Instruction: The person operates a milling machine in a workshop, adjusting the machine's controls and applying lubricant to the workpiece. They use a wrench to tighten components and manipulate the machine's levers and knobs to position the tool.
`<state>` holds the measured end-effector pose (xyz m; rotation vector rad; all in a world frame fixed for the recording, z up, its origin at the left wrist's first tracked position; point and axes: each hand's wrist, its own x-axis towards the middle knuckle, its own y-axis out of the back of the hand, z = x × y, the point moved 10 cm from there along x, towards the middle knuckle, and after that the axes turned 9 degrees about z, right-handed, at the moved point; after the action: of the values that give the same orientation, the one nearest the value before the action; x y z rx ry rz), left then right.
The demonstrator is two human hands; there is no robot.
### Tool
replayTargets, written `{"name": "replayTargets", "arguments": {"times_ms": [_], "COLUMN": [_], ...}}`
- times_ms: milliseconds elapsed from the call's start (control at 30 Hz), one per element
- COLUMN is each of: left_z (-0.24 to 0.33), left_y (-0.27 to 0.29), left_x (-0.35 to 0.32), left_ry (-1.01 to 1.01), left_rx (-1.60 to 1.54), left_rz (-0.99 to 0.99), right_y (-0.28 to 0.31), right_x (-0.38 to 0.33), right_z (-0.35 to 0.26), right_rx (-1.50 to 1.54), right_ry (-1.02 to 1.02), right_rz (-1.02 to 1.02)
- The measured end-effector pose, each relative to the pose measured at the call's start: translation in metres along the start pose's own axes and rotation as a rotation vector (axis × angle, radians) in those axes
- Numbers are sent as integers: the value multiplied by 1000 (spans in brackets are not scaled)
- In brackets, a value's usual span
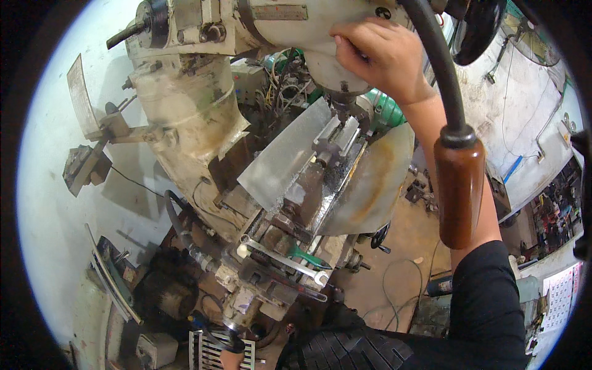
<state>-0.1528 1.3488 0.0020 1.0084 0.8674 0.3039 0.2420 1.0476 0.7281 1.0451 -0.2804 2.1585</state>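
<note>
My right hand point(385, 55) is raised against the pale head point(296, 31) of a milling machine, its fingers curled in; what they hold, if anything, is hidden. Low at the bottom edge, only a small part of my left hand point(232, 360) shows, closed round the black crank handle point(229, 339) at the near end of the machine table. Below the spindle point(345, 92), a metal workpiece point(333, 142) sits between two sheet-metal guards, the left one point(287, 157) grey and the right one point(373, 185) rust-streaked.
A brown-handled lever point(459, 185) hangs close in front of my right arm. On the machine table lie a combination wrench point(287, 261) and a green-handled tool point(308, 256). A metal grate point(203, 351) is on the floor. Green cable point(394, 290) loops at right.
</note>
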Motion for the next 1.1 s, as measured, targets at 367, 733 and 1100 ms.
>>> {"name": "replayTargets", "arguments": {"times_ms": [367,733,1100], "left_z": [-6,-23,-57], "left_y": [33,82,78], "left_x": [-12,25,93], "left_ry": [-107,-52,-33], "left_rx": [169,132,53], "left_rz": [77,129,77], "right_y": [-1,0,4], "right_x": [3,4,10], "right_z": [-4,-3,-13], "right_rx": [4,-9,38], "right_ry": [-16,-46,-7], "right_rz": [-22,-32,-12]}}
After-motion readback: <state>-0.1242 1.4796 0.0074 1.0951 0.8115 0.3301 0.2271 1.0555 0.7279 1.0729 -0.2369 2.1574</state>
